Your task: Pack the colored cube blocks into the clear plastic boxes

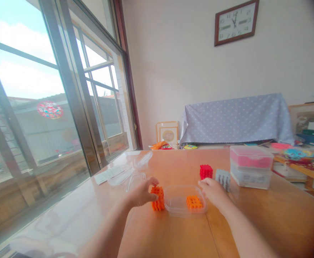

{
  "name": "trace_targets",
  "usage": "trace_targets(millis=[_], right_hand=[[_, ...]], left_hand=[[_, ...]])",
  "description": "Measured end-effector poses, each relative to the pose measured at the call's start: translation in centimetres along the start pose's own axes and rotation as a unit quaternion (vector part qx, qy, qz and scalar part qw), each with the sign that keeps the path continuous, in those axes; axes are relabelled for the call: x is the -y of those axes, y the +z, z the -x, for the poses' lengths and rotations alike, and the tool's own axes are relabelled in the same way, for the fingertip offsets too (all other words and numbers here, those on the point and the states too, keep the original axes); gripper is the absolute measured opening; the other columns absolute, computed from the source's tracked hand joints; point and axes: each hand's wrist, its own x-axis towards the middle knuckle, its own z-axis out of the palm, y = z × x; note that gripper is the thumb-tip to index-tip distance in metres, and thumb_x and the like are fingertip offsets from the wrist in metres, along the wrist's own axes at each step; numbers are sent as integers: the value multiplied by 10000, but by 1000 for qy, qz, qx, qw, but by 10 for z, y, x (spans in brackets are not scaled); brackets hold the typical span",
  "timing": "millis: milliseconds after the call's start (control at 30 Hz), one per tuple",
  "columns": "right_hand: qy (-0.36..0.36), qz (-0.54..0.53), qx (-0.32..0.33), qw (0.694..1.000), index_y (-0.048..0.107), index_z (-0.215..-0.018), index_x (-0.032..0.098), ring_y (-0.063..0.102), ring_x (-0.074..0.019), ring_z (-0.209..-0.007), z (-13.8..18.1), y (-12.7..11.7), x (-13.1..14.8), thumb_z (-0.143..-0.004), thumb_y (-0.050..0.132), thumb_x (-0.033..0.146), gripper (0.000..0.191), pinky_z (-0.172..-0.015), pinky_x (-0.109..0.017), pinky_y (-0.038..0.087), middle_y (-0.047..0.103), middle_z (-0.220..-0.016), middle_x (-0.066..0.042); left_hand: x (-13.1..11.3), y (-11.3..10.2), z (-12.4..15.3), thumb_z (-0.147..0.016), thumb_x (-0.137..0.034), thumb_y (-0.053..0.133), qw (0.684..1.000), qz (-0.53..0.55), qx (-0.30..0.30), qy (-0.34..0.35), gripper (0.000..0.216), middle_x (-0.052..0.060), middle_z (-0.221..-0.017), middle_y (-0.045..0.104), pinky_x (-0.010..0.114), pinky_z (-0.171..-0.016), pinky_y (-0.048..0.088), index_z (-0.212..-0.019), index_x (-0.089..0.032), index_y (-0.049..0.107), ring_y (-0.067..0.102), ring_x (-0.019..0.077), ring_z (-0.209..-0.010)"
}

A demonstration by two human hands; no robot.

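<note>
A clear plastic container (176,209) sits on the wooden table (173,236) right in front of me, with a flat orange block piece (194,202) lying inside it. My left hand (140,193) is closed around an orange block cube (158,199) that stands on the table against the container's left side. My right hand (213,191) rests on the container's right rim, fingers curled. Just beyond that hand stand a red block cube (206,171) and a grey block cube (223,178).
Stacked lidded plastic boxes (250,166), the top one pink inside, stand at the right. Clear lids (131,172) and a paper slip (103,176) lie at the left by the large window (38,100). A covered piece of furniture (236,118) and a cluttered side table (302,157) lie beyond.
</note>
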Motion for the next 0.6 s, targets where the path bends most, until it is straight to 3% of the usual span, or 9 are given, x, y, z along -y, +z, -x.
trace_targets(millis=[200, 333, 600], right_hand=[[-2, 2, -2, 1000, 653, -745, 203, 621, -173, -642, -2, 0, -3, -860, 490, 479, 341, -552, -247, 381, 688, -687, -35], [-5, 0, -4, 1000, 656, -743, 203, 613, -172, -640, 0, -1, -1, -865, 492, 465, 332, -554, -245, 378, 687, -679, -34], [-12, -20, -17, 1000, 647, -734, 205, 618, -178, -687, 3, -2, 4, -875, 495, 441, 314, -565, -245, 383, 700, -715, -40]], left_hand=[[0, -1, -5, -677, -202, 706, 998, 19, -34, 41, 421, 58, -1143, 643, 364, -945, 460, -1089, -238, 626, 593, 248, -1089], [-18, 7, -12, -708, -266, 730, 996, 6, -43, 74, 375, 51, -1098, 655, 348, -920, 464, -1070, -237, 640, 597, 236, -1052], [-65, 61, -40, -673, -370, 768, 994, -44, 53, 90, 414, 23, -993, 680, 273, -712, 471, -1054, -242, 669, 625, 205, -874]])
